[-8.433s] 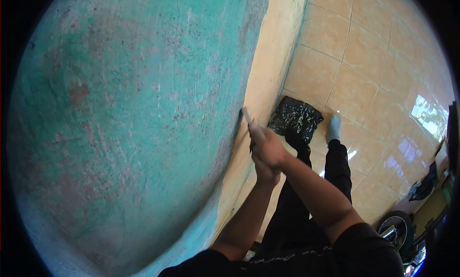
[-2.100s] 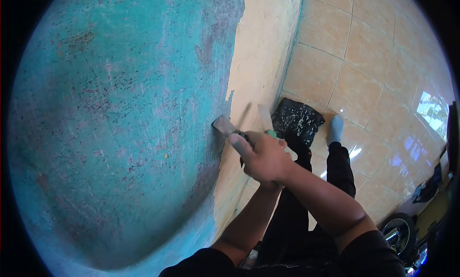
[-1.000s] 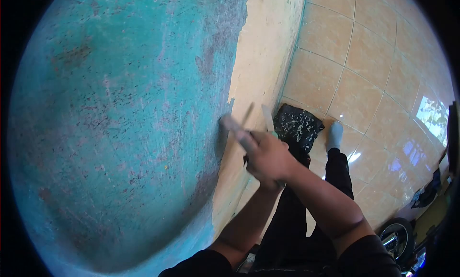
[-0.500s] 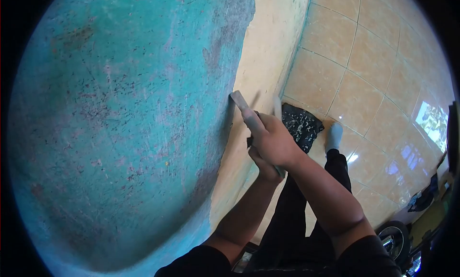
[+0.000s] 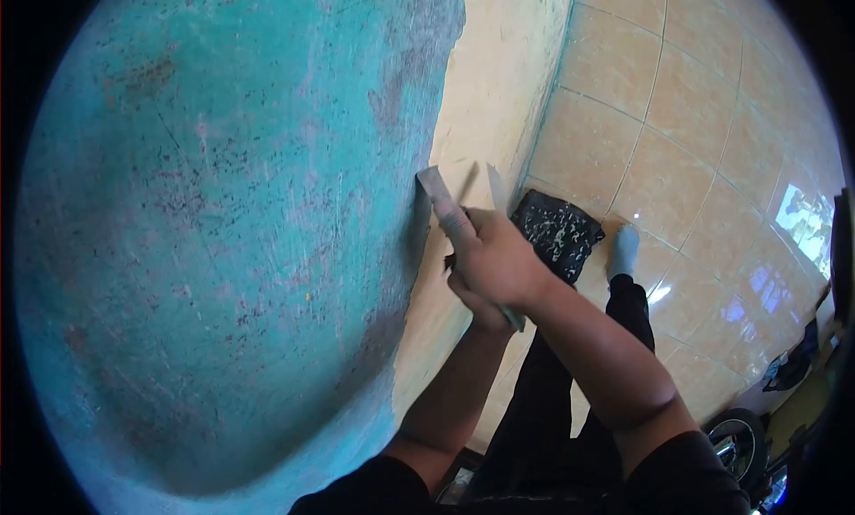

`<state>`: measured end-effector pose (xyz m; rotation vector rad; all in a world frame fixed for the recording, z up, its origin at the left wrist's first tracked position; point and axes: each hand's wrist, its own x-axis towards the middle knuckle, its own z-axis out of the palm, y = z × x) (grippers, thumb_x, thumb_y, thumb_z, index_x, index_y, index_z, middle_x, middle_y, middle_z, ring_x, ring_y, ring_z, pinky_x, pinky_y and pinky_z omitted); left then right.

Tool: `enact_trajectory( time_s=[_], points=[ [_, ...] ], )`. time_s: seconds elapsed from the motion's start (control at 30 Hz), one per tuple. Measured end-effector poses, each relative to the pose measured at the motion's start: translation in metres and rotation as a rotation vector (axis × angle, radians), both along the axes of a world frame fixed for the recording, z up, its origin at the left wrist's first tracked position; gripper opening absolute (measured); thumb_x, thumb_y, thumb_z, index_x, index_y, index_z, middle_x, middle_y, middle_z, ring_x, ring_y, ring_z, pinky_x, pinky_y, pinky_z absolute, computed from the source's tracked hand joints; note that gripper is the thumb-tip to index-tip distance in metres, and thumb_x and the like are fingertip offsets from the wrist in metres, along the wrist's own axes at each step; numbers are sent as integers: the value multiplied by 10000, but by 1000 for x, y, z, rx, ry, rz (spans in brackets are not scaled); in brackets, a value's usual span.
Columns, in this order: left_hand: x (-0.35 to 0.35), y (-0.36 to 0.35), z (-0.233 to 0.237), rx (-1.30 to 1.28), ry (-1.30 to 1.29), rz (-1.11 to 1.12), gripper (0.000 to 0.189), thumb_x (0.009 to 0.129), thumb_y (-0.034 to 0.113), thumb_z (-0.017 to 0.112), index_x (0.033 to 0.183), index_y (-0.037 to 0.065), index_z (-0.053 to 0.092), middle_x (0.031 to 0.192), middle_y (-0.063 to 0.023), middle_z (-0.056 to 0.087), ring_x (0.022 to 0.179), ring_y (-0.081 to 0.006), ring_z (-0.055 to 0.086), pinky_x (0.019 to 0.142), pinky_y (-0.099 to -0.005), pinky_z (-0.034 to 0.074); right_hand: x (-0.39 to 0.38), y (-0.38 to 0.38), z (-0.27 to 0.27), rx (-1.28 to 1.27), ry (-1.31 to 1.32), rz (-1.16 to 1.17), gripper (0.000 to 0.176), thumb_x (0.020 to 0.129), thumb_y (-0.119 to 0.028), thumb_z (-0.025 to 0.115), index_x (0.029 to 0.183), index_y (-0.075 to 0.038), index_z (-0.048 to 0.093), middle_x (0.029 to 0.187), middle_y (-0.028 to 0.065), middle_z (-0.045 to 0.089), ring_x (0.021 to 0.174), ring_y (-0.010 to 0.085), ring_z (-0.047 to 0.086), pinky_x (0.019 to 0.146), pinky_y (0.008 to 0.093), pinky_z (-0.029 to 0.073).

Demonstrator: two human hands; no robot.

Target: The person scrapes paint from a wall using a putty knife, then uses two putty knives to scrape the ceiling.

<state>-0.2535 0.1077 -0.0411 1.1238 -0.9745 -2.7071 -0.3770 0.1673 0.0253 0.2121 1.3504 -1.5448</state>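
My right hand point(image 5: 506, 261) is wrapped around a scraper point(image 5: 433, 184), with its flat, dusty blade pointing up and left. The blade tip meets the wall at the border between the worn teal paint point(image 5: 267, 177) and the bare cream strip point(image 5: 472, 88). Just below, my left hand point(image 5: 478, 303) closes around the handle; the right hand partly covers it. A greenish handle end point(image 5: 514, 319) shows beside my left wrist. A pale, thin blade-like piece point(image 5: 496, 187) sticks up behind the right hand; what it belongs to is hidden.
A black cloth point(image 5: 559, 235) with pale flakes lies on the glossy tiled floor point(image 5: 686, 168) along the wall's foot. My foot in a grey sock point(image 5: 625, 251) stands beside it. A wheel point(image 5: 737, 444) and assorted items are at the lower right.
Both hands and the scraper have shifted slightly left along the wall. The pale blade-like piece behind the hand shows more clearly now.
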Motion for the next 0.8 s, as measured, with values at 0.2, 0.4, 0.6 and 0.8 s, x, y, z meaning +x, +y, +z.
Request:
enact_trajectory(
  time_s=[0.2, 0.4, 0.6, 0.8],
  points=[
    [0, -1, 4, 20, -27, -21, 517, 891, 497, 492, 1209, 94, 423, 1008, -57, 509, 842, -187, 522, 638, -320, 494, 29, -6, -10, 90, 329, 8, 619, 929, -544, 411, 915, 55, 563, 662, 97, 569, 571, 149, 594, 526, 286, 470],
    [-43, 8, 24, -259, -116, -18, 603, 906, 610, 340, 1168, 76, 438, 877, -75, 550, 723, -174, 574, 631, -361, 505, -5, 2, 10, -13, 107, -129, 641, 940, -536, 391, 939, 78, 575, 692, 138, 574, 710, 196, 608, 703, 337, 493],
    [-29, -14, 11, -338, 32, -239, 455, 969, 465, 319, 1144, 63, 444, 969, -35, 533, 862, -122, 577, 746, -308, 497, -10, -9, -9, 4, 13, -109, 748, 906, -632, 335, 984, 56, 617, 774, 188, 648, 814, 291, 663, 768, 380, 487],
    [-35, 17, 18, -233, 72, -96, 442, 959, 469, 350, 1151, 83, 444, 1012, -33, 531, 930, -141, 555, 784, -319, 484, -1, 2, 7, 62, 175, -43, 644, 938, -527, 400, 1020, 93, 556, 717, 138, 598, 631, 157, 597, 609, 304, 483]
  ],
)
